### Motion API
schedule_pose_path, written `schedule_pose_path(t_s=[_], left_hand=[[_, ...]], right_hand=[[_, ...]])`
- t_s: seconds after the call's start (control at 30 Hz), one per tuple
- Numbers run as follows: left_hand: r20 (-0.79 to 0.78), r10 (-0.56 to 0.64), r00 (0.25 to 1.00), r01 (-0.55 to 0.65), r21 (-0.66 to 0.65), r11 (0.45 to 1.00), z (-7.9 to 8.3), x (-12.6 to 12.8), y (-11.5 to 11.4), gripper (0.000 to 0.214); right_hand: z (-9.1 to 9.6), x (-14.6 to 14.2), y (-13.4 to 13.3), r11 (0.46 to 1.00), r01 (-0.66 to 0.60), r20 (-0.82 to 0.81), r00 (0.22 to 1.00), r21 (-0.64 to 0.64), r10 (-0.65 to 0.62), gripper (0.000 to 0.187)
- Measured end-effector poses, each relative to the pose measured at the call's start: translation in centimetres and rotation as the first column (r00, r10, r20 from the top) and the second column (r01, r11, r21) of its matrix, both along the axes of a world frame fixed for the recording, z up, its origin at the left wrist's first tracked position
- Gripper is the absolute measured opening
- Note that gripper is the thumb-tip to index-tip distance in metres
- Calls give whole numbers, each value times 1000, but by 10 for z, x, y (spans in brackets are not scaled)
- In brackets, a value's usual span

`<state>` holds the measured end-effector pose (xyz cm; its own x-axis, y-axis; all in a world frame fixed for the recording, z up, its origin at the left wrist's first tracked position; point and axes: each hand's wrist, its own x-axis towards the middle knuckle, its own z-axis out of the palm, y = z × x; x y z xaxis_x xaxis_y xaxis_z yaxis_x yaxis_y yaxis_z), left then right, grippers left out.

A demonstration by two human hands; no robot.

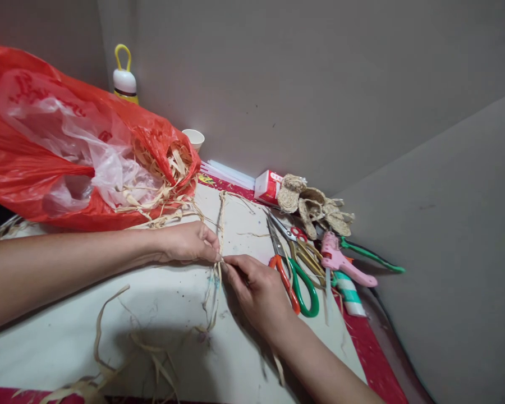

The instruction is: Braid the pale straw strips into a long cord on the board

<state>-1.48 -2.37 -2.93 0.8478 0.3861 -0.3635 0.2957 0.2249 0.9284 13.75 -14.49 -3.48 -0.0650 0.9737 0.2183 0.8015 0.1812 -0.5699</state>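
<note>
Item: one raffia braid [221,227], slender, pale straw colour; lies mid-desk [46,345] between the two hands, upper end pointing away from the person.

Progress (judged): part-worked. Done: the length above the hands, which reads as plaited. Left: the loose strands [215,306] below, trailing unplaited toward the near edge.

Left hand [191,241]: thumb and forefinger pinching the braid low on its worked length. Right hand [258,289]: fingers just beside, pinching the same spot where the strands part.

Stock: raffia strips [179,163] at the mouth of a red plastic bag [25,185]; more strips scattered in the foreground.

Tools, right side, untouched: scissors with one orange and one green handle [295,282]; a pink glue gun [347,265].

Also: a cluster of woven raffia pieces [313,205] (whether the braid matches them cannot be told).

Obscured: the crossing of strands, behind the fingertips; the strand count, too fine to make out; whether the braid's far end is fastened, unclear. Cut off: the bag, at left; the foreground strips, at bottom. Bottle [125,81]: base hidden behind the bag.
</note>
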Motion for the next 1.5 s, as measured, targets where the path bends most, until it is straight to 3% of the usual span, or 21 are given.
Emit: schedule_pose_path(t_s=[0.1,0.2,0.37,0.5,0.63,0.8,0.97,1.13,1.27,1.37,1.43,1.5], left_hand=[[-4,2,1000,-2,19,1000,-1,0,0,21],[24,-34,999,31,125,992,-1,0,0,21],[11,-151,988,138,343,929,0,-1,2,22],[15,-203,979,185,358,915,2,-2,4,20],[20,-206,978,191,299,935,2,-2,5,17],[-4,-158,987,153,272,950,1,-2,4,16],[41,-163,986,144,295,945,1,0,2,15],[57,-152,987,121,368,922,2,0,1,16],[41,-182,982,140,481,866,1,0,1,17],[18,-181,983,142,547,825,-2,0,-2,15],[9,-156,988,120,593,797,-4,1,-6,16],[5,-121,993,91,626,774,-5,1,-10,19]], right_hand=[[1,0,0,1000,-18,122,992,15,16,21],[0,0,0,1000,2,163,987,-7,-1,21],[1,4,4,998,1,75,997,-65,4,20],[5,8,6,996,-84,12,996,-40,85,15],[4,12,6,986,-165,192,969,24,158,21],[-2,19,4,950,-286,508,841,123,187,24],[-2,20,5,939,-313,599,783,145,169,26],[0,12,6,967,-221,433,889,123,148,29],[-7,3,6,999,-30,46,999,19,30,23],[-11,-3,6,991,115,-126,984,-72,-124,24],[-9,-5,6,980,156,-180,968,-125,-177,29],[-4,-6,6,955,151,-313,922,-255,-229,32]])
